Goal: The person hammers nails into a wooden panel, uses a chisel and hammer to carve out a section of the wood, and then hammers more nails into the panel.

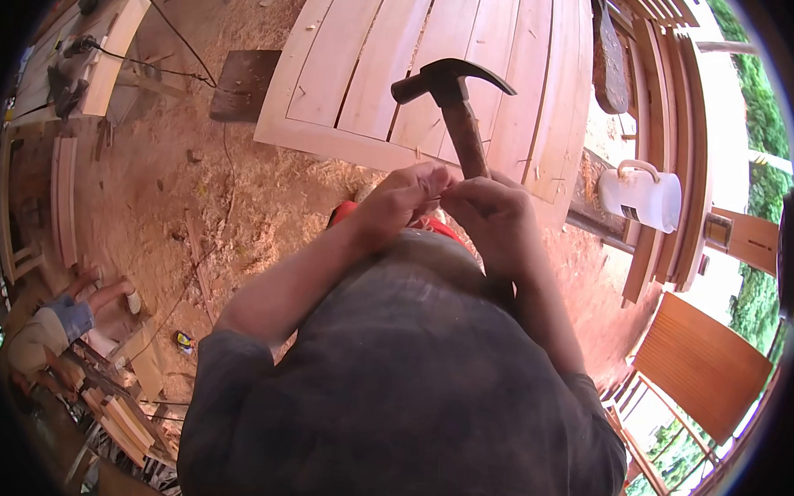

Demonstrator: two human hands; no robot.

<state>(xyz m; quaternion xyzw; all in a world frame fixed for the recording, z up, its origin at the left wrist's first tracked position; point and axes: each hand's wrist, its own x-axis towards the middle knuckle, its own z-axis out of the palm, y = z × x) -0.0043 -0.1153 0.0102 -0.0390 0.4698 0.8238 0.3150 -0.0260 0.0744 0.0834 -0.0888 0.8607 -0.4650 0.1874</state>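
At left, a person crouches beside stacked boards. Near centre, the left forearm angles inward, the left hand [405, 200] curled with fingertips bunched; whether they pinch something is unclear. A claw hammer [452, 85] rises over the slatted wooden panel [346, 80], its handle gripped narrowly by the bent right hand [496, 209]. Farther right sits a translucent plastic jug [656, 203], contents indistinct.

Hammer [464, 119]: dark claw head, worn brown handle, head up in the right hand [499, 208], claw pointing right. Nails [528, 171] lie scattered on the pale slatted panel [331, 136], mostly toward its near edge.
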